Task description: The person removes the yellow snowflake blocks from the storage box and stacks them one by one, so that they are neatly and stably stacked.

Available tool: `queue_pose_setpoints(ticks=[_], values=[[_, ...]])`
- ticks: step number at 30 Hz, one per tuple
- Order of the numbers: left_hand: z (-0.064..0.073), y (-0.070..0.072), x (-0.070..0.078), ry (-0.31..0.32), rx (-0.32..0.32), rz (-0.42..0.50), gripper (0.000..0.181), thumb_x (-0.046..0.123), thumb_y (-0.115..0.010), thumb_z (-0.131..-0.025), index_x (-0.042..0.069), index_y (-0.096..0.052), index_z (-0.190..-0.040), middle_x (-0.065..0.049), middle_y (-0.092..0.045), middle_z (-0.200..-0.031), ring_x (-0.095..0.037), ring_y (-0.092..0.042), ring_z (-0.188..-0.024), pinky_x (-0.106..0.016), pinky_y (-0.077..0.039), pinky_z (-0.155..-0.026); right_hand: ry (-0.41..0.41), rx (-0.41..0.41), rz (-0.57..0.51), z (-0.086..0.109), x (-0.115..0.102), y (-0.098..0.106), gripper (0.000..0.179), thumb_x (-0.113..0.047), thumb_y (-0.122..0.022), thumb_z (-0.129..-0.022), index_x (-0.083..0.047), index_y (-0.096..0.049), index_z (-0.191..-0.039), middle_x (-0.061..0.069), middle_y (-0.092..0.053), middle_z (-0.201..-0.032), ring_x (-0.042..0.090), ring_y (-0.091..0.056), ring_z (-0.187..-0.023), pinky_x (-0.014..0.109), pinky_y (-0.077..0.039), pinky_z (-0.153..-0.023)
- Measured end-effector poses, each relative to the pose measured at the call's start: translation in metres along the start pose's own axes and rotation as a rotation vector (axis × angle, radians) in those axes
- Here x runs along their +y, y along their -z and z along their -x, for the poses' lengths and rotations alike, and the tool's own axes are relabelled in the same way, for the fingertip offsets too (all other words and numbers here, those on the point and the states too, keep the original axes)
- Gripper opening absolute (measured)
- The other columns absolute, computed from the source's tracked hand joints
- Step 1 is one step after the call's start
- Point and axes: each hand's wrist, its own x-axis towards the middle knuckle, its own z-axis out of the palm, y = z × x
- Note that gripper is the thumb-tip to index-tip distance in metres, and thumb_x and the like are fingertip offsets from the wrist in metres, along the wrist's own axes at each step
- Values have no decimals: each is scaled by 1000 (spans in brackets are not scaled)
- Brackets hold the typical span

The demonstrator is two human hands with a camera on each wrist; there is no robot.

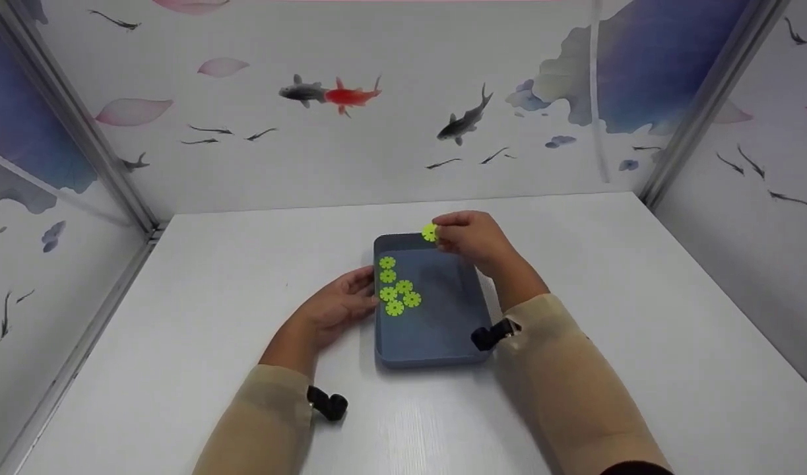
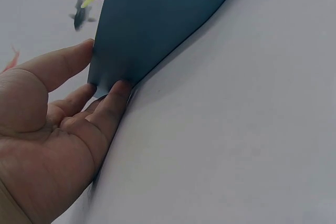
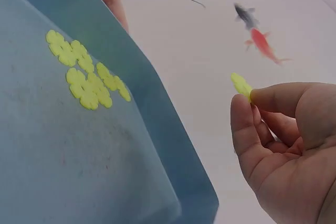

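A grey-blue rectangular tray [image 1: 436, 340] stands on the white table. Inside it, along the left side, lie several yellow-green notched snowflake discs [image 1: 394, 308], some touching one another. Above the tray's far edge, my right hand [image 1: 472, 239] pinches one more snowflake disc [image 3: 241, 85] between thumb and fingertips. The left hand [image 1: 340, 305] rests at the tray's left side. Up close in the left wrist view, its thumb [image 2: 71, 64] meets the upper edge of the wall and the other fingers touch the outer face lower down.
The white tabletop [image 1: 198, 297] spreads around the tray. White panels printed with fish and petals rise at the back [image 1: 390, 158] and both sides, joined by metal posts [image 1: 713, 99]. Small black clips [image 1: 328, 404] sit on both sleeves.
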Motion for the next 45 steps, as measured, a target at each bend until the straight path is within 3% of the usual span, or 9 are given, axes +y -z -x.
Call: queue_pose_setpoints(ticks=[10, 17, 25, 31, 35, 40, 45], values=[[0, 1, -1, -11, -18, 15, 83, -7, -71, -95, 13, -35, -167, -7, -27, -178, -24, -29, -166, -43, -38, -130, -15, 98, -152, 16, 15, 46, 34, -17, -71, -104, -3, -70, -135, 7, -71, -118, 13, -74, -94, 24, -64, -90], [0, 2, -1, -11, -15, 12, 84, -7, -72, -94, 13, -35, -167, -7, -28, -178, -24, -29, -166, -42, -39, -129, -90, 147, -150, 18, 30, 71, 34, -21, -69, -106, -8, -69, -137, 7, -70, -126, 15, -73, -100, 22, -62, -95], [1, 1, 0, -15, -18, 23, 84, -8, -72, -95, 13, -35, -167, -6, -26, -179, -23, -28, -166, -41, -39, -129, -124, 170, -160, 15, 47, 86, 37, -20, -68, -106, -7, -67, -141, 7, -66, -130, 13, -71, -100, 21, -62, -95], [1, -1, 1, -12, -15, 16, 84, -8, -72, -94, 13, -35, -167, -7, -27, -179, -24, -29, -166, -42, -38, -130, -211, 212, -130, 12, 64, 99, 37, -21, -65, -107, -10, -67, -143, 8, -61, -139, 13, -70, -105, 21, -61, -96], [0, 0, 0, -9, -15, 8, 85, -7, -72, -95, 13, -33, -167, -7, -26, -179, -24, -28, -166, -43, -39, -129, -269, 215, -45, 11, 73, 104, 37, -22, -63, -108, -12, -67, -143, 10, -61, -143, 15, -68, -109, 21, -61, -95], [1, 0, 0, 1, -11, 1, 86, -6, -73, -94, 14, -33, -168, -5, -24, -180, -24, -28, -166, -42, -40, -129, -313, 216, 57, 10, 79, 104, 35, -23, -64, -108, -12, -69, -141, 12, -66, -138, 19, -68, -107, 21, -61, -92], [2, -1, 0, -4, -9, -15, 86, -5, -74, -94, 14, -34, -168, -5, -25, -180, -24, -29, -166, -43, -39, -129, -331, 227, 51, 10, 82, 102, 35, -24, -65, -107, -11, -68, -140, 13, -66, -134, 20, -68, -106, 23, -62, -92]])
